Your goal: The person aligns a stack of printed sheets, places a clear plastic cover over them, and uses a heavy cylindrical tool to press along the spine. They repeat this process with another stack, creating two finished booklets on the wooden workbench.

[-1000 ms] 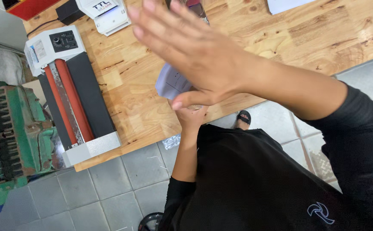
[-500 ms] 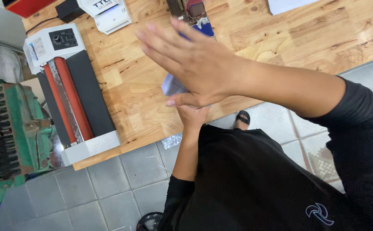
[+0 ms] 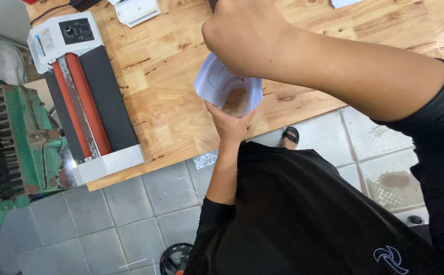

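My left hand (image 3: 229,122) reaches up from below and holds the bottom edge of a clear plastic sleeve (image 3: 222,84) with a white printed sheet inside. The sleeve bows open above the wooden table (image 3: 171,76). Curled into a fist, my right hand (image 3: 247,35) sits over the sleeve's upper edge and seems to grip it; the fingers' contact is hidden. My right forearm crosses in from the right and covers part of the table.
A white laminating machine (image 3: 87,97) with red rollers and a black tray lies on the table's left end. A green metal machine (image 3: 8,142) stands further left. A small white device (image 3: 135,9) sits at the top edge. Below are grey floor tiles, a sandalled foot (image 3: 290,135) and a black wheel (image 3: 173,257).
My right hand was flat and open over the sleeve; now it is curled shut at the sleeve's top. The sleeve has bowed open, and the view has moved closer.
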